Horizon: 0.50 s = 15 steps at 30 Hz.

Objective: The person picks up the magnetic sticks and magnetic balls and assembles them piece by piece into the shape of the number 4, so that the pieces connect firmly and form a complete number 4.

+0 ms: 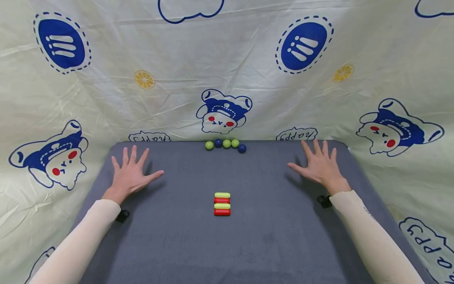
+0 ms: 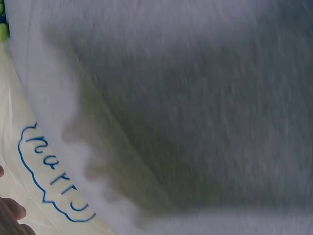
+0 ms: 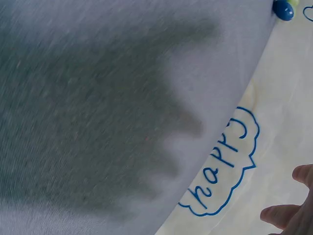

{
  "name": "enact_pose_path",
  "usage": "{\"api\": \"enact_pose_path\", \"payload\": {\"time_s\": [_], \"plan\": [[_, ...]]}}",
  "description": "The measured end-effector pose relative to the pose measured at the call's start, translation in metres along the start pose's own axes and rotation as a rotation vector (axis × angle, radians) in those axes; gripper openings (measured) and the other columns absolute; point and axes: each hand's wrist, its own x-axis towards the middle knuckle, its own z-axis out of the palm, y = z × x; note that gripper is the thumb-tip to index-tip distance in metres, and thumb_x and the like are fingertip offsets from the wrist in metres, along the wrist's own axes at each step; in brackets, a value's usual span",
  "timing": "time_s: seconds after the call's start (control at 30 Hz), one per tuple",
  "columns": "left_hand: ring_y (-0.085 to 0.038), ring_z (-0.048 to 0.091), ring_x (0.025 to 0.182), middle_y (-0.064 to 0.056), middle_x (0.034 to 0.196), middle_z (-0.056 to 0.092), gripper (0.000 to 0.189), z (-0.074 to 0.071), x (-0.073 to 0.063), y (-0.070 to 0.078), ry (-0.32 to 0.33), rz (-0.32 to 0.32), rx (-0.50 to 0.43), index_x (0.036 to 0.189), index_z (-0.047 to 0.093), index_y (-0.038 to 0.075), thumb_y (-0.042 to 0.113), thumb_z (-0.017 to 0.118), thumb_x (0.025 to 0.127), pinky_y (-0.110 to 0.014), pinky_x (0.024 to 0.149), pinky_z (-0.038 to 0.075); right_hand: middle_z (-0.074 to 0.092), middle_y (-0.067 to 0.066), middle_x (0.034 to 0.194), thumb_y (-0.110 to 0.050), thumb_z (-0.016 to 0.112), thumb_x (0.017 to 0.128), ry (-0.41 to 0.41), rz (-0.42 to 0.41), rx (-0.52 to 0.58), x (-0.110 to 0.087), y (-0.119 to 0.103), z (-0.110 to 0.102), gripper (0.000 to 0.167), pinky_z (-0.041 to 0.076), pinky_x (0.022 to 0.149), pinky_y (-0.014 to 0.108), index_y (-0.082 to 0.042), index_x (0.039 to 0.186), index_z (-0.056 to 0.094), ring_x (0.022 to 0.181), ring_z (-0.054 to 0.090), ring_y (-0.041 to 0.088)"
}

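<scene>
My left hand [image 1: 129,176] hovers over the left side of the grey table, its fingers spread and nothing in it. On the opposite side, my right hand [image 1: 320,167] is likewise spread and holds nothing. Between them lies a neat stack-like row of short blocks, yellow-green [image 1: 222,195] and red [image 1: 222,212] by turns, touching one another. Along the far edge sit green balls [image 1: 226,144] and blue balls [image 1: 242,148]. In the right wrist view a blue ball [image 3: 283,10] shows at the top corner, and some fingertips [image 3: 279,215] at the lower right.
The grey table [image 1: 177,244] has rounded far corners. A pale cloth [image 1: 234,51] printed with blue cartoon figures and orange slices surrounds it at the back and sides. Black wrist cameras [image 1: 122,216] hang under both sleeves.
</scene>
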Motion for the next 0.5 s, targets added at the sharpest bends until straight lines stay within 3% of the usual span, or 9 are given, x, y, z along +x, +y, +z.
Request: {"api": "enact_pose_path", "payload": {"time_s": [0.17, 0.5], "plan": [[-0.053, -0.007, 0.155, -0.028, 0.170, 0.002, 0.108, 0.007, -0.002, 0.015, 0.000, 0.015, -0.041, 0.166, 0.017, 0.018, 0.084, 0.049, 0.087, -0.080, 0.111, -0.009, 0.011, 0.036, 0.165, -0.081, 0.051, 0.089, 0.015, -0.010, 0.044, -0.001, -0.011, 0.003, 0.108, 0.002, 0.110, 0.083, -0.018, 0.167, 0.010, 0.149, 0.002, 0.065], [-0.048, -0.007, 0.157, -0.023, 0.171, 0.010, 0.105, 0.020, -0.007, 0.049, 0.066, 0.053, -0.173, 0.166, 0.022, 0.019, 0.077, 0.059, 0.087, -0.078, 0.114, -0.005, 0.017, 0.036, 0.164, -0.076, 0.055, 0.090, 0.037, -0.016, 0.163, -0.009, -0.048, 0.015, 0.105, 0.008, 0.113, 0.081, -0.013, 0.166, 0.017, 0.150, 0.001, 0.064]]}}
